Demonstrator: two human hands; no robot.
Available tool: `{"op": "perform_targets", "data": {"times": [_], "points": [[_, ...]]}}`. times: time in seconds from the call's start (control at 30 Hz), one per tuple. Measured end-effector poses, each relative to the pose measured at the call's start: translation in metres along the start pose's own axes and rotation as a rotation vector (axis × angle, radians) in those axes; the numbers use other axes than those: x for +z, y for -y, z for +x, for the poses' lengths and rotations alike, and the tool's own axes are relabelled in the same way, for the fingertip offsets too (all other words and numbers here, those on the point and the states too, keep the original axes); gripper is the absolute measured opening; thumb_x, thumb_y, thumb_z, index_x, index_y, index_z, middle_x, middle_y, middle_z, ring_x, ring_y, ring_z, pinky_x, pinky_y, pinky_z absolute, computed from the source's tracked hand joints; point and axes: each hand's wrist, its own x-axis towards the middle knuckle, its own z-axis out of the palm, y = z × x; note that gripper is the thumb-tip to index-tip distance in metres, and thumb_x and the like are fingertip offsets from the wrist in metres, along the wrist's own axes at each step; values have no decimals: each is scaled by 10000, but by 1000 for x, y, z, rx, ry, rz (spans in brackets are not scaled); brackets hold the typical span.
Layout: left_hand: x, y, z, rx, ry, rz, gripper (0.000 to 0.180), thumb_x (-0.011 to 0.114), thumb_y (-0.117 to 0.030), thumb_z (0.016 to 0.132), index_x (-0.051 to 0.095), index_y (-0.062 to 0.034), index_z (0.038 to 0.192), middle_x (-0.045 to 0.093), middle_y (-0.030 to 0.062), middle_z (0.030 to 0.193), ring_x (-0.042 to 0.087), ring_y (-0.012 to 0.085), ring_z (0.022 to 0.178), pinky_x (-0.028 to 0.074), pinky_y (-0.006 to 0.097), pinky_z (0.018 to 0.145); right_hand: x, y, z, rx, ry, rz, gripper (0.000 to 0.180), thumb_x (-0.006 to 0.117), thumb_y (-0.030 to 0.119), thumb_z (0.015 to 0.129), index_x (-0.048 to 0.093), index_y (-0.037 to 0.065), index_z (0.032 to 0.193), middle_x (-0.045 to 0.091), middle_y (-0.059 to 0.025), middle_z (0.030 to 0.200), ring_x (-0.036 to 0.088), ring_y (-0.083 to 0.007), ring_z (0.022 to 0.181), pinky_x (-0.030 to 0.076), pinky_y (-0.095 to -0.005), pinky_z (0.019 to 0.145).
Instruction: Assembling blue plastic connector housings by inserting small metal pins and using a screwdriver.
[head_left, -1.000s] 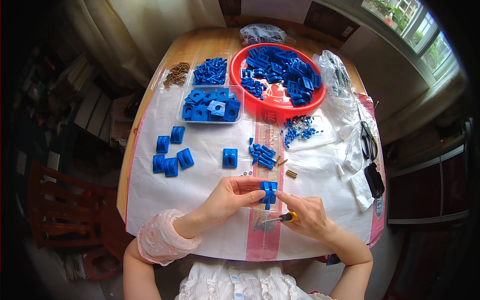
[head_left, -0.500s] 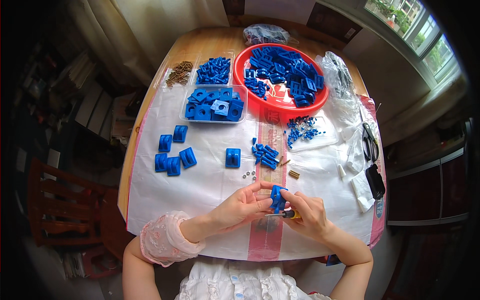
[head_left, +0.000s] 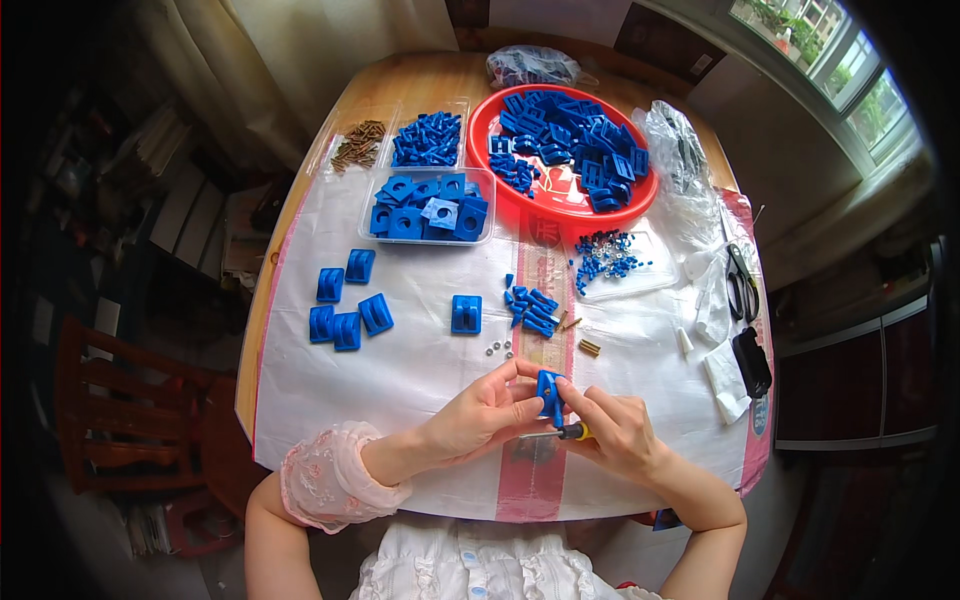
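Left fingers (head_left: 512,377) have free sheet (head_left: 415,372) leftward, blue pegs (head_left: 539,318) blocking ahead.

Some printing (head_left: 544,232) on the white sheet's (head_left: 420,380) pink stripe (head_left: 530,490), but honestly can't read any of it.

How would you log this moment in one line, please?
left hand: holds blue part | right hand: touches it, holds screwdriver | nearby: small metal rings
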Motion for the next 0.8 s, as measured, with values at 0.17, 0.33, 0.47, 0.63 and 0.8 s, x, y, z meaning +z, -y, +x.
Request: {"op": "perform_targets", "data": {"times": [0.17,0.33,0.47,0.63,0.8], "points": [[-2,2,0,-7,22,14,401,569,-142,1071,389,-59,1419,554,142,1381,578,241,1310,486,423,1144,-7,1,3,102,-7,172,682,860,101,705,618,-3,1334,575,-67,795,622,-217,596,480,-354,505],[-3,3,0,-47,32,42,408,536,-97,1077,372,-76,1450,528,142,1402,545,226,1344,476,422,1161,-5,6,7,148,-119,279,413,799,18,757,720,29,1163,551,-68,680,556,-189,514,407,-330,464],[-1,2,0,-58,69,88,409,512,-72,1079,363,-80,1460,522,143,1406,546,226,1344,468,425,1169,-9,10,9,154,-120,277,326,794,22,793,732,31,1113,532,-63,659,541,-185,509,392,-328,462],[-1,3,1,-64,81,99,402,503,-61,1079,364,-80,1455,514,144,1412,538,230,1353,467,432,1171,-12,8,5,160,-63,266,407,839,57,756,699,25,1137,570,-73,730,592,-221,561,440,-350,485],[0,1,1,-78,69,119,518,524,-49,1068,291,-88,1529,521,154,1423,559,241,1333,488,427,1149,-10,6,5,158,-64,201,392,850,81,755,695,27,1111,570,-72,732,595,-228,559,441,-353,483]]}}
